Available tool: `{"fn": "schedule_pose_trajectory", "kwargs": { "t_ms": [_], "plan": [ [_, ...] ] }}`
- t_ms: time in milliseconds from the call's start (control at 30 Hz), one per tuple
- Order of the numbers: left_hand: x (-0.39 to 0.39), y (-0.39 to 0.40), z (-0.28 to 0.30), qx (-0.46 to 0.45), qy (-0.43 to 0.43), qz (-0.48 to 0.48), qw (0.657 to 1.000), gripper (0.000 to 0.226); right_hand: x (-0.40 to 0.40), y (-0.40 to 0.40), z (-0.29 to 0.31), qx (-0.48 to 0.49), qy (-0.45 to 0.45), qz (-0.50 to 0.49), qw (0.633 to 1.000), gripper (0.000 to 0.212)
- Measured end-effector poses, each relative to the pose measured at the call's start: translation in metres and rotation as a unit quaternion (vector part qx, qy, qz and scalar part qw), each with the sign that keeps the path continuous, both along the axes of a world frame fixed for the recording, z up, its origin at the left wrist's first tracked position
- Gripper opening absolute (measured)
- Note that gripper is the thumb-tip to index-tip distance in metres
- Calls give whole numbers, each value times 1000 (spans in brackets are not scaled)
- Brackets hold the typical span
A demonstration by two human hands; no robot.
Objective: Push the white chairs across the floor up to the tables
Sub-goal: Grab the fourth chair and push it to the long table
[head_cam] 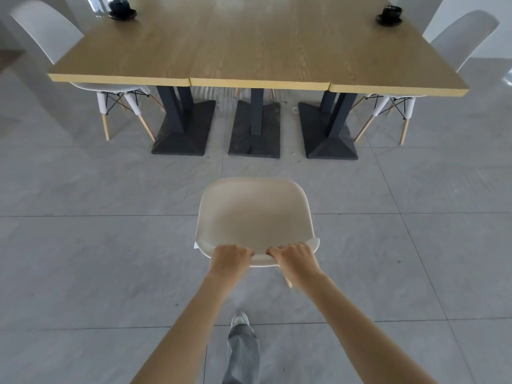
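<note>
A white chair stands on the grey tiled floor in front of me, its seat facing the tables. My left hand and my right hand both grip the top edge of its backrest, side by side. Ahead, several wooden tables are joined in a row, with a stretch of bare floor between the chair and their near edge. One wooden leg of the chair shows beneath my right wrist; the other legs are hidden under the seat.
Three dark pedestal bases stand under the tables. A white chair is tucked in at the left side, another white chair at the right. Black cups on saucers sit on the tabletop. My foot is behind the chair.
</note>
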State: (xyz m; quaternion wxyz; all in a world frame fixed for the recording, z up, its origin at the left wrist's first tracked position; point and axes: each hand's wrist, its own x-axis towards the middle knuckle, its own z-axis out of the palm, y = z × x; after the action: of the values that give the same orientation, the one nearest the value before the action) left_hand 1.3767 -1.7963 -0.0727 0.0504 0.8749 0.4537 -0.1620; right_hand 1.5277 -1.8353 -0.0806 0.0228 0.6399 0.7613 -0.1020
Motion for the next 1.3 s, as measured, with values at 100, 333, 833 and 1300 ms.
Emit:
{"fn": "schedule_pose_trajectory", "kwargs": {
  "t_ms": [100, 333, 833, 1300],
  "plan": [
    [4, 19, 1, -11, -6, 7, 1000, 27, 6, 17, -1, -10, 8, 1, 1000, 32],
    [6, 66, -5, 14, -22, -1, 1000, 27, 10, 56, -1, 4, 18, -6, 1000, 31],
    [29, 145, 17, -1, 17, -18, 1000, 17, 24, 140, -10, 14, -15, -39, 999, 33],
    [27, 197, 5, -27, -16, -25, 999, 27, 26, 188, -4, -7, 11, -43, 999, 33]
  ]
}}
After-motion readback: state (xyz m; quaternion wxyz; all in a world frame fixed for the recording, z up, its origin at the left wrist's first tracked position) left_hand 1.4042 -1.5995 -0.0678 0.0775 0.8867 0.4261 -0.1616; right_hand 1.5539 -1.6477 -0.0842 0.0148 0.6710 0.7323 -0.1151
